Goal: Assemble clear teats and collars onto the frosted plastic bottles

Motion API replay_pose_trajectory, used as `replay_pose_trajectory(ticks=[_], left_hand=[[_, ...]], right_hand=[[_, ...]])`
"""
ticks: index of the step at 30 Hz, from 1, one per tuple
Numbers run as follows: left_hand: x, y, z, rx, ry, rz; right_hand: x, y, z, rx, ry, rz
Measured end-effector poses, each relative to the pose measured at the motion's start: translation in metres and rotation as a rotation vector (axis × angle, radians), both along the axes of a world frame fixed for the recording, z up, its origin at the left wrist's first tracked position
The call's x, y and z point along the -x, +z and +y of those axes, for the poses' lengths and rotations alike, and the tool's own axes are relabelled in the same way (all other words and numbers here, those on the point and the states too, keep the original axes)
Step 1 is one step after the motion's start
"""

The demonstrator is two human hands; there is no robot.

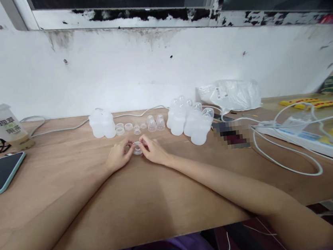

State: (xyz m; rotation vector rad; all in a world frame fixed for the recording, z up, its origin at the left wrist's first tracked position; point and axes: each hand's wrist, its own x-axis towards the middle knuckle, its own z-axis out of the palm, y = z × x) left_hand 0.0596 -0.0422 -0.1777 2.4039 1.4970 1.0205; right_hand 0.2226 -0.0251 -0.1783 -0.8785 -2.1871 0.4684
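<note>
Over the middle of the table, my left hand (118,154) and my right hand (155,149) pinch a small translucent ring (137,148) from both sides. Whether something sits inside this ring is too small to tell. Just beyond my fingers, several similar rings (120,131) lie in a row with a clear bottle nipple (137,130) and two clear domed caps (156,123). A cluster of frosted white bottles (102,125) stands left of that row. To its right are more frosted bottles (195,127), some topped with clear domes.
A drink cup (12,126) and a phone (2,176) are at the left. A crumpled plastic bag (229,95) lies by the wall. Right of the bottles are a blurred-out item (234,135), loose white cables (289,171) and a power strip (306,141).
</note>
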Motion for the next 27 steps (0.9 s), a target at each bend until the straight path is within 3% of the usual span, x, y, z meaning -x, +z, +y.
replay_pose_trajectory(ticks=[27], left_hand=[[0.0029, -0.0014, 0.0026, -0.003, -0.086, -0.108]], right_hand=[[0.0009, 0.0, -0.0009, -0.045, 0.074, -0.059]])
